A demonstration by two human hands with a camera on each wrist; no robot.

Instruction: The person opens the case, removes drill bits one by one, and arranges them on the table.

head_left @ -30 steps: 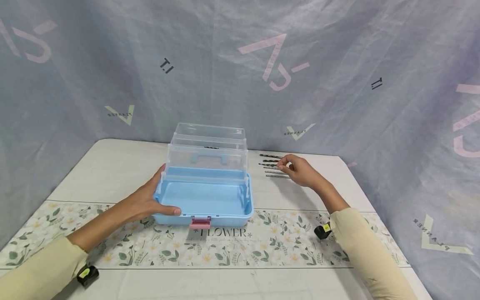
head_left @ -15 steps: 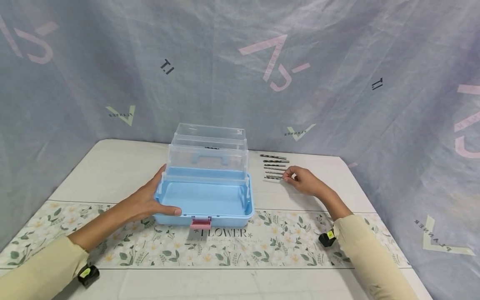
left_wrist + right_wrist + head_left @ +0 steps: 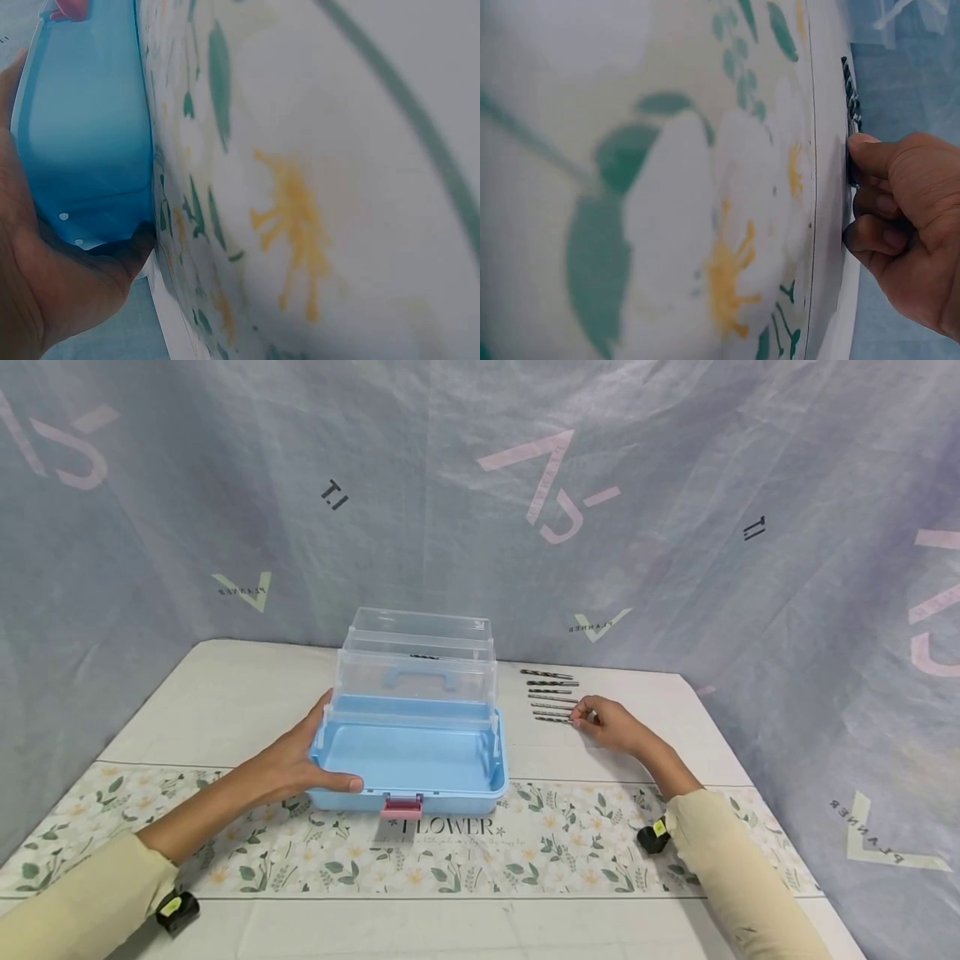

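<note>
The left hand (image 3: 288,766) gripped the open blue box (image 3: 408,758), its tray bare; right-hand fingers (image 3: 581,714) pinched the nearest drill bit (image 3: 552,719), the other bits (image 3: 551,687) lying on the counter (image 3: 225,702)

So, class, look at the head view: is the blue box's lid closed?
No: the blue box stands open, its clear lid raised upright behind the empty blue base.
</note>
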